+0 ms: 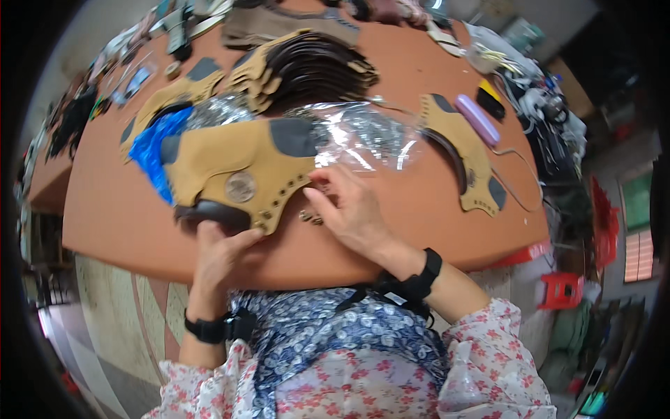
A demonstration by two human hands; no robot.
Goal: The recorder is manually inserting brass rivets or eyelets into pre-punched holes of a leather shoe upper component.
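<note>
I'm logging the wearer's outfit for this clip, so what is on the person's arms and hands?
Both hands are bare, no gloves or rings visible. The left hand and right hand each have a black band strapped around the wrist. The sleeves are loose white fabric printed with small red flowers, pushed back from the wrists. Black straps cross a blue-and-white flowered apron at the chest.

Tabletop (412,209): smooth, matt, terracotta-coloured surface, looks like laminate or painted board.

Shoe upper (230,160) at the left hand (220,255): tan suede-like leather, matt with a fine nap; dark grey matt patches; padded black collar with a slight sheen; small metal eyelets along the edge; round dull metallic badge.

Clear bag (363,136) near the right hand (349,209): thin transparent plastic, glossy, crinkled, strong glare.

Blue bag (150,150): thin plastic, glossy, creased.

Stack of cut pieces (307,66): same tan suede, dark matt linings.

Lilac case (478,119): smooth plastic, satin finish.

Sleeves (502,349): printed floral cloth, matt.
</note>
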